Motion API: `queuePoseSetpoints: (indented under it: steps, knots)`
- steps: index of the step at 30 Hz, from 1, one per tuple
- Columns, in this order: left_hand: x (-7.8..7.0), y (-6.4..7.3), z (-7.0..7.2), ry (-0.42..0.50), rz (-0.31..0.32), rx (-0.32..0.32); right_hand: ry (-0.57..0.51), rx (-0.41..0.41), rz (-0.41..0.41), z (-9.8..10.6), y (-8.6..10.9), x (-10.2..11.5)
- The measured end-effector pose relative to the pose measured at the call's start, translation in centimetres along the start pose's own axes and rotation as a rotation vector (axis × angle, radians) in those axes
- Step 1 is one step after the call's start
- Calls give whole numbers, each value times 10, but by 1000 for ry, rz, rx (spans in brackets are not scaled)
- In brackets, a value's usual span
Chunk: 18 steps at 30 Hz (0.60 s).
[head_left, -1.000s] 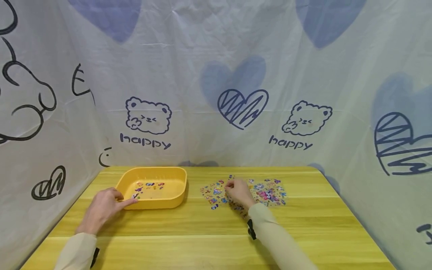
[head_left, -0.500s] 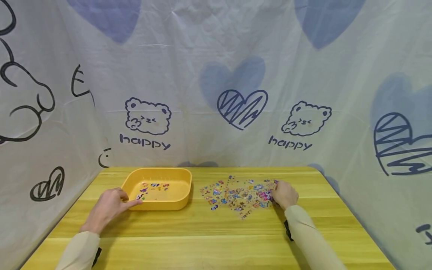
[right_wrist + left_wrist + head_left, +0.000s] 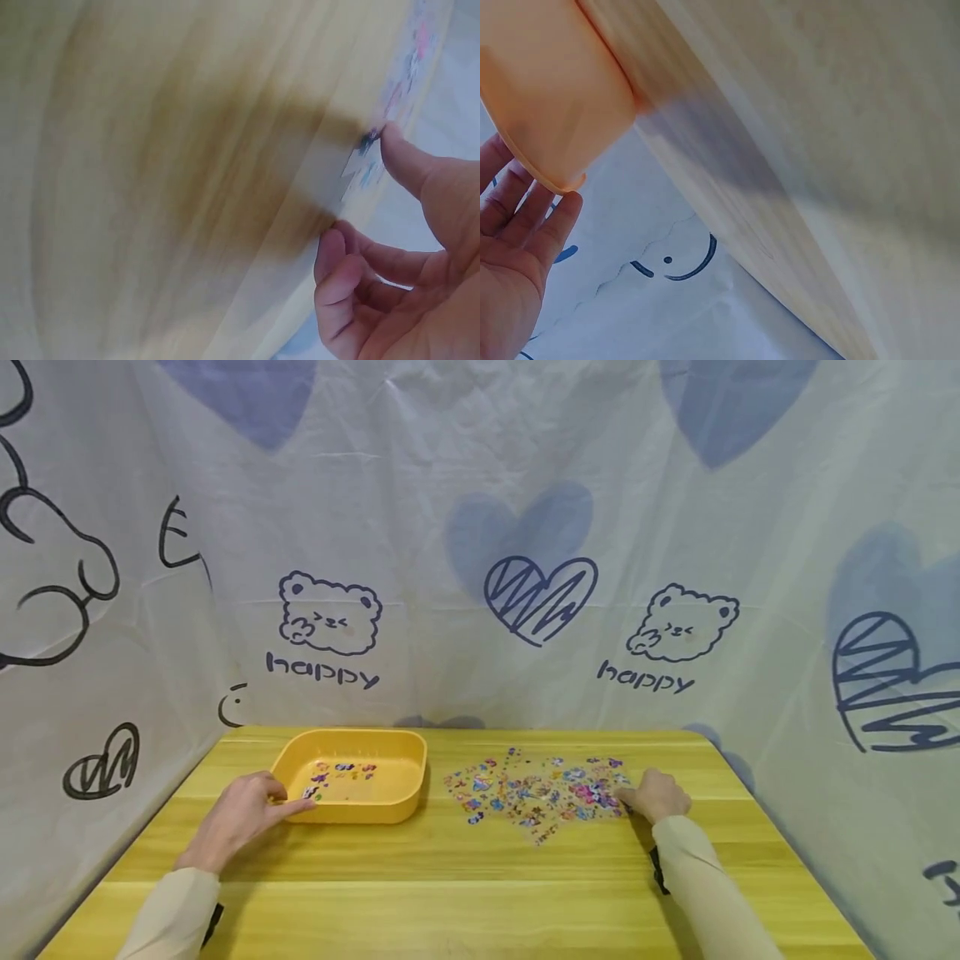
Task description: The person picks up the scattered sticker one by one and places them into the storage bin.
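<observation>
A yellow plastic tray [image 3: 367, 812] stands at the back left of the table, with several small colourful sticker-like pieces [image 3: 345, 768] on its floor. My left hand [image 3: 238, 817] grips its near left corner, thumb along the front rim. In the left wrist view, fingertips [image 3: 564, 206] lie against the outside of the rim. Many similar bright pieces [image 3: 540, 793] lie spread flat right of the tray. At their right edge is my right hand [image 3: 660, 795]. The right wrist view shows its thumb [image 3: 397, 150] touching the edge of the pieces, apart from the bent fingers [image 3: 339, 277].
The wood-grain table [image 3: 450, 902] reaches back to a white curtain [image 3: 435, 552] printed with hearts, bears and the word happy. More curtain hangs close along the left and right sides.
My right hand has moved right, from over the middle of the pieces to their right edge. The tray and my left hand have shifted slightly right.
</observation>
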<state>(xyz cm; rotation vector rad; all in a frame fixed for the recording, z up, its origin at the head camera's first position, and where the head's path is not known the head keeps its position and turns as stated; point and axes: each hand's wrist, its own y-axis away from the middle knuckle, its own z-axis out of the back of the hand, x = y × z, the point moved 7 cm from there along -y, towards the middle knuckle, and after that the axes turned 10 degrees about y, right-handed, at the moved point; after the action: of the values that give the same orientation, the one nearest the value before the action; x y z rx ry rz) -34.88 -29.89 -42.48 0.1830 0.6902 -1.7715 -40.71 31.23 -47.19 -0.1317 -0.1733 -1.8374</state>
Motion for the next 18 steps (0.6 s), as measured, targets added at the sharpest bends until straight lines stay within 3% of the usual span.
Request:
queuePoseSetpoints:
  steps: [13,18]
  knots:
    - [4,-2,1,-1,28,14,-60,-29,-39,2,-3,1]
    - [3,-2,1,10,21,12,-108,14,-26,0,-2,0]
